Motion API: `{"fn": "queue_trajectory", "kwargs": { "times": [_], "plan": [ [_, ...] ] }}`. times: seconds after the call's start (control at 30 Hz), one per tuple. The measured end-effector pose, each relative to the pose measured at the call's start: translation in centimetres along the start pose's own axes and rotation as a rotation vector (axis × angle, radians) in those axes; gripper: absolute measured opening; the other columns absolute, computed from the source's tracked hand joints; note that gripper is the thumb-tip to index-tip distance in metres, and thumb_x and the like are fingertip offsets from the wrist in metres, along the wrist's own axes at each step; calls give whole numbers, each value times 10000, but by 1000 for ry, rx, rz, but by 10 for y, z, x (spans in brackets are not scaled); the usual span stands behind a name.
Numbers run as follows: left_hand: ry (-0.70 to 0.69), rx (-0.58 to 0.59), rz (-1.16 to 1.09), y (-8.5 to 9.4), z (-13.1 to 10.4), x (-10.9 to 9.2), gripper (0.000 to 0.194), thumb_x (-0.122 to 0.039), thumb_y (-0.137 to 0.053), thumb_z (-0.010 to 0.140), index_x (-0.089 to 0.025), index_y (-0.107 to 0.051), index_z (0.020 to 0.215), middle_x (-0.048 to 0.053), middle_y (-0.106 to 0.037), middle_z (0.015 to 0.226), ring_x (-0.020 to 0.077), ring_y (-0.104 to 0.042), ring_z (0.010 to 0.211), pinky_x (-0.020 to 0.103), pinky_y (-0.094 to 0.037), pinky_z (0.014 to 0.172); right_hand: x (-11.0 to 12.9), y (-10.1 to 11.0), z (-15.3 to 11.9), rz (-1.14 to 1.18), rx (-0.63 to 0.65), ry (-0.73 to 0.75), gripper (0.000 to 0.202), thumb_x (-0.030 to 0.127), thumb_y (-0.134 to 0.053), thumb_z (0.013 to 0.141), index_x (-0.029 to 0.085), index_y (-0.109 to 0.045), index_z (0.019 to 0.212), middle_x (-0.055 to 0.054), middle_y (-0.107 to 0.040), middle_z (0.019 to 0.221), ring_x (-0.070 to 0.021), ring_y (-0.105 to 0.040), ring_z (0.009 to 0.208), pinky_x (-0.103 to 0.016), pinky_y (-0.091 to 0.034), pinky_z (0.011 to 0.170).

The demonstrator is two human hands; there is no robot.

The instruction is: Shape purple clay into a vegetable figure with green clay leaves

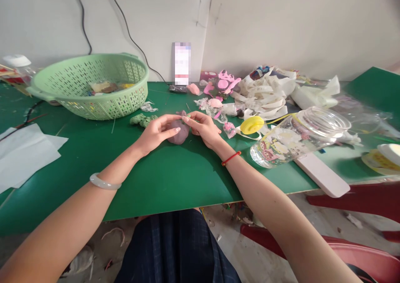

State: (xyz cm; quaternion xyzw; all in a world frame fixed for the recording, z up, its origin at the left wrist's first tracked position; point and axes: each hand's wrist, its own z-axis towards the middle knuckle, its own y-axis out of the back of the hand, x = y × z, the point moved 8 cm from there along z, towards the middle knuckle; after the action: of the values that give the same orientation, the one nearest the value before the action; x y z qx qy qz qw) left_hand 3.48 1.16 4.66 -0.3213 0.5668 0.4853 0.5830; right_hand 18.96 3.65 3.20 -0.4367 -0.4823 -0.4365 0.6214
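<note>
A round mauve lump [178, 134], soft-looking like clay, rests on the green table. My left hand [161, 131] curves round its left side, with the thumb lying on the lump and the fingers reaching over its top. From the right, my right hand [203, 127] meets the left fingertips above the lump, its thumb and forefinger pinched on a small mauve piece [181, 113] with a bit of green beside it. A crumpled green lump [142, 120] lies just behind my left hand.
Left of my hands stands a green basket [103, 108], with white sheets [31, 150] nearer me. A phone [181, 64] leans on the wall. To the right are pink pieces [223, 83], white strips [262, 93], a clear jar [281, 143] and a white slab [323, 175].
</note>
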Motion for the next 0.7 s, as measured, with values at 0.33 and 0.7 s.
{"fn": "queue_trajectory", "kwargs": {
  "times": [0.33,0.7],
  "plan": [
    [9,-14,16,1,0,0,573,-480,-844,802,-196,-735,1287,133,-722,1424,325,-678,1290,452,-557,1097,1,3,1,53,-32,9,637,744,-918,597,187,-639,727,67,-434,598,-62,-296,530,-259,-218,482],
    [-2,-8,3,1,1,1,543,-449,-836,812,-194,-730,1280,136,-728,1421,332,-670,1317,473,-550,1124,-3,4,4,59,-30,29,628,760,-902,614,198,-641,716,85,-391,555,-59,-264,506,-261,-229,480]
  ]
}}
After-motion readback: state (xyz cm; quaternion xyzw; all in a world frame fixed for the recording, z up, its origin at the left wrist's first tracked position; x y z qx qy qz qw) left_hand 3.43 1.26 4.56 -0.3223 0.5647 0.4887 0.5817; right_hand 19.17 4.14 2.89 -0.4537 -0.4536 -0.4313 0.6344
